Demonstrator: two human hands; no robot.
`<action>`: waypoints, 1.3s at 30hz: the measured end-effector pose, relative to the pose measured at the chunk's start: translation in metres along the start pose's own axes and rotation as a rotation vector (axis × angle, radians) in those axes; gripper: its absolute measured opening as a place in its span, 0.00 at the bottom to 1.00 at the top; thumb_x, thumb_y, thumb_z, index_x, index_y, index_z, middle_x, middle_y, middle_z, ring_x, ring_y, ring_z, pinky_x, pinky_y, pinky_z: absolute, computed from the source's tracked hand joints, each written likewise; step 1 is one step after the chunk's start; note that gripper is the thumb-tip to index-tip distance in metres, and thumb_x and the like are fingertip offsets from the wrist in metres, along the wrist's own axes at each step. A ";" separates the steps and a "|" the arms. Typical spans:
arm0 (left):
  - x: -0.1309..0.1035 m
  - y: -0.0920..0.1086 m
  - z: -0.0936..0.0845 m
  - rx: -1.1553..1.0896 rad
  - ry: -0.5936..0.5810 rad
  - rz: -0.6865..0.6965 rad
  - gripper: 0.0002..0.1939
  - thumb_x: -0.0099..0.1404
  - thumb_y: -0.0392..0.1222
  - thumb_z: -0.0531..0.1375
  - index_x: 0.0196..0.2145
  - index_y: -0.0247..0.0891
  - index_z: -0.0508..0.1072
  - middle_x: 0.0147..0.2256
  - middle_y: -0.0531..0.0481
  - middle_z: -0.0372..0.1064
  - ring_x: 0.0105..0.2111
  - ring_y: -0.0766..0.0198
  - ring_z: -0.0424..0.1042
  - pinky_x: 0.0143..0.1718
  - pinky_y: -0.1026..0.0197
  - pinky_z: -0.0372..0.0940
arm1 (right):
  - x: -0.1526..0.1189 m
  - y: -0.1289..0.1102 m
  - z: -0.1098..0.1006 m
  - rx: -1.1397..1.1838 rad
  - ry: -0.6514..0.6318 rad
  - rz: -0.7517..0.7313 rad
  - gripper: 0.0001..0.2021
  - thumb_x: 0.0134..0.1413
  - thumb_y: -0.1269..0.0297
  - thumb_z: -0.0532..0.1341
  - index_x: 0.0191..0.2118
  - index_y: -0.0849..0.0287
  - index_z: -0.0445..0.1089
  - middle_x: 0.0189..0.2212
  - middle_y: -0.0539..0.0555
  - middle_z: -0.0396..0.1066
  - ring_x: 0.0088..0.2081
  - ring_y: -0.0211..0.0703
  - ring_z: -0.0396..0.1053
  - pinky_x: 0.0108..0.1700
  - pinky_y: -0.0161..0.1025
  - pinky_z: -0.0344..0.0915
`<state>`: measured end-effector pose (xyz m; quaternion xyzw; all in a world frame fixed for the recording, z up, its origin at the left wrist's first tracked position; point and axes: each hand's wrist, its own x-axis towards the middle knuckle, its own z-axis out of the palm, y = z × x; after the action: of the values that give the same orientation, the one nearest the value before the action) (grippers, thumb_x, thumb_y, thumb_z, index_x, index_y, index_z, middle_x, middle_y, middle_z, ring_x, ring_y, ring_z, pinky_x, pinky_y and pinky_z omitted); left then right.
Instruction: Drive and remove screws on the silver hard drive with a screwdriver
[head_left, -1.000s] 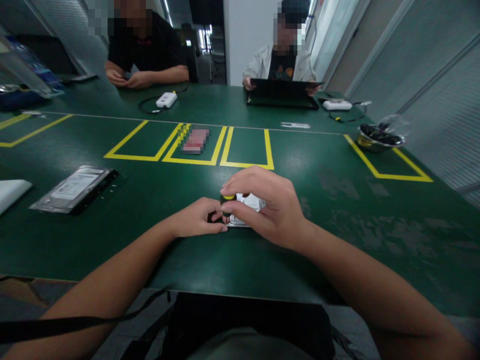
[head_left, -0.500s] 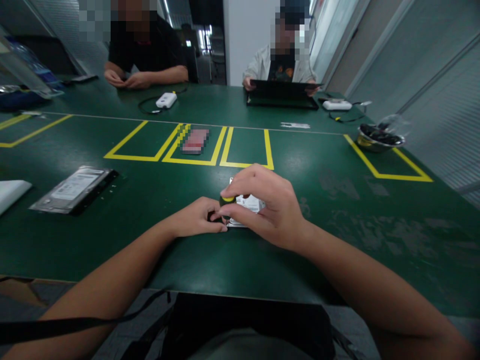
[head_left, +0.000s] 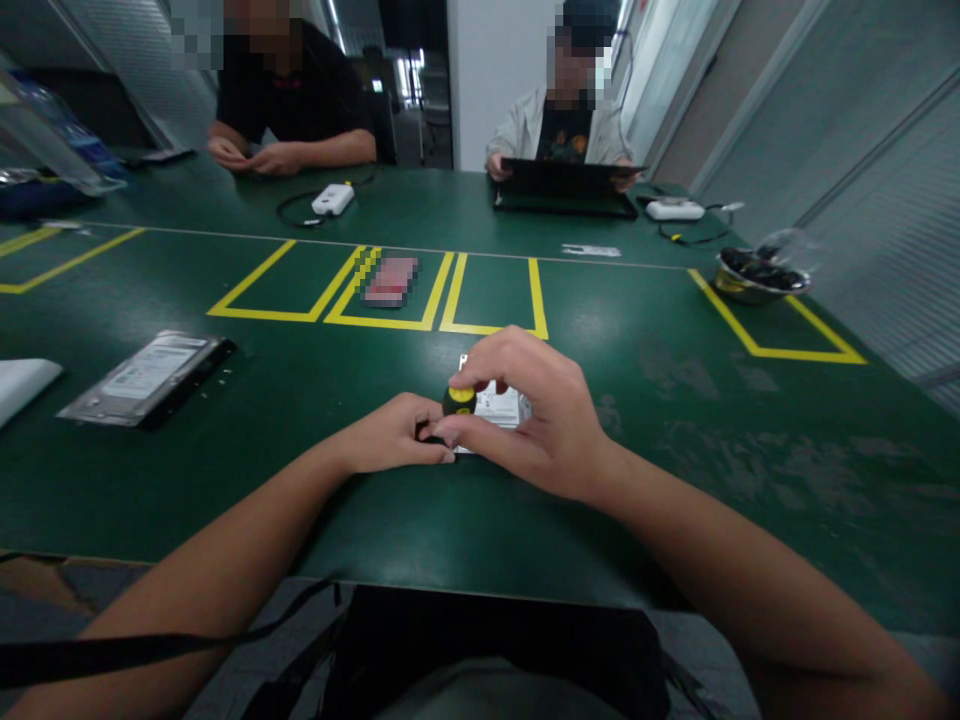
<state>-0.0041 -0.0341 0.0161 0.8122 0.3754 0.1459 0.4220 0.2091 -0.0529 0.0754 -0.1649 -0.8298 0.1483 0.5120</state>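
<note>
Close in front of me, a small hard drive [head_left: 501, 408] with a white label lies on the green table, partly covered by my right hand. My right hand [head_left: 536, 410] grips a short screwdriver [head_left: 460, 402] by its black and yellow handle, thumb on the near side and forefinger at the yellow top. The handle stands over the drive's left side; the tip is hidden. My left hand [head_left: 401, 432] is closed at the drive's left edge, its thumb along the near corner and its fingers beside the screwdriver.
To the left lies a larger hard drive [head_left: 154, 378] with tiny bits beside it. Yellow tape frames [head_left: 495, 331] mark the table beyond my hands; one holds a red card-like item [head_left: 391, 282]. A metal bowl [head_left: 761, 278] stands far right. Two people sit opposite, one holding a black panel [head_left: 570, 185].
My right thumb and forefinger have shifted around the screwdriver handle, and more of its yellow top shows. My left hand and the drive have stayed in place.
</note>
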 end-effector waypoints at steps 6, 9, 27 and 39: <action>0.000 -0.004 0.000 0.001 -0.007 -0.011 0.12 0.57 0.48 0.65 0.31 0.36 0.73 0.24 0.56 0.63 0.27 0.66 0.64 0.29 0.65 0.61 | -0.001 -0.001 -0.001 -0.030 -0.005 0.046 0.06 0.58 0.66 0.63 0.42 0.59 0.71 0.38 0.53 0.76 0.39 0.39 0.72 0.44 0.38 0.68; 0.000 -0.004 0.000 0.009 -0.001 -0.021 0.13 0.57 0.49 0.65 0.31 0.36 0.73 0.23 0.56 0.62 0.26 0.67 0.63 0.29 0.65 0.60 | -0.001 -0.001 -0.001 0.002 -0.050 0.039 0.09 0.59 0.68 0.62 0.46 0.61 0.72 0.43 0.56 0.77 0.45 0.40 0.74 0.49 0.39 0.69; -0.001 -0.006 0.002 -0.009 0.002 0.013 0.12 0.58 0.48 0.65 0.31 0.36 0.74 0.25 0.55 0.64 0.28 0.66 0.64 0.30 0.65 0.61 | -0.001 0.002 0.001 0.003 -0.017 0.031 0.07 0.58 0.66 0.63 0.42 0.59 0.73 0.37 0.54 0.75 0.41 0.40 0.71 0.43 0.40 0.70; 0.000 -0.010 0.002 0.003 -0.012 -0.016 0.12 0.59 0.48 0.66 0.32 0.35 0.74 0.24 0.57 0.59 0.26 0.68 0.61 0.28 0.66 0.57 | -0.003 0.003 0.001 -0.007 0.011 0.058 0.08 0.59 0.66 0.63 0.43 0.59 0.74 0.38 0.55 0.74 0.42 0.39 0.72 0.46 0.40 0.70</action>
<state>-0.0079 -0.0318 0.0074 0.8107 0.3797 0.1369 0.4242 0.2097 -0.0511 0.0714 -0.1915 -0.8224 0.1594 0.5115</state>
